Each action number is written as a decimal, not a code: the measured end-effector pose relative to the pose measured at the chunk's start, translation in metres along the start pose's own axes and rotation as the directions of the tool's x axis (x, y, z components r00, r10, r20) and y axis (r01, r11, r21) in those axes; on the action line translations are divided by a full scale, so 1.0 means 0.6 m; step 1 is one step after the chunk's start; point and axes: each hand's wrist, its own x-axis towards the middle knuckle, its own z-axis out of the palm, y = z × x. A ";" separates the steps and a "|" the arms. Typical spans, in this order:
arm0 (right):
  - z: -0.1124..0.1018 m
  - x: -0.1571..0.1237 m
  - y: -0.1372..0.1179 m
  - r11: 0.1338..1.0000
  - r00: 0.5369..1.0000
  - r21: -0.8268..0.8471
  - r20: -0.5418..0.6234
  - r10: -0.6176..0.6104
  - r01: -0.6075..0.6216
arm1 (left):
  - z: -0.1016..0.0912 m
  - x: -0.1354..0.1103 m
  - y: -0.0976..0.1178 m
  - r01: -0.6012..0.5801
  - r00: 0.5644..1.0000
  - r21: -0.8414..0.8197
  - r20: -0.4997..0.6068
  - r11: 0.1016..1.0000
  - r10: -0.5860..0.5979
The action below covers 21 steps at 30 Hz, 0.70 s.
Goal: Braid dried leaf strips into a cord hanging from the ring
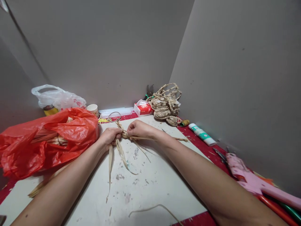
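Observation:
A small braid of pale dried plant strips [124, 135] lies between my two hands, over the white board [131, 182]. At its far end it joins a thin metal ring [114, 116]. My left hand [110, 137] pinches the braid's left side, with loose flat strips hanging below towards me. On the other side my right hand [138, 129] is closed, thumb and finger together at the braid's right edge. Several loose strips run out to the right under that wrist. Exactly which strand the right fingertips hold is too small to make out.
A red plastic bag [77, 125] of dried strips sits left, beside a paper cup [92, 109]. At the back are a red tissue box [143, 108] and a bundle of braided cord [164, 102]. A white-green tube [202, 134] and a pink glue gun [249, 175] lie right.

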 end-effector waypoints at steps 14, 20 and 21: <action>-0.007 -0.005 -0.009 0.962 0.997 0.268 0.042 -0.071 0.057 | -0.002 -0.002 0.005 0.025 0.999 0.024 0.034 0.999 -0.026; 0.004 -0.001 -0.003 0.989 0.989 0.094 -0.102 -0.104 0.114 | -0.002 0.000 0.004 0.011 0.999 0.024 0.052 1.000 -0.012; 0.004 0.000 -0.003 0.992 0.986 0.050 -0.126 -0.105 0.112 | -0.003 0.001 0.003 0.004 0.999 0.019 0.047 1.000 -0.005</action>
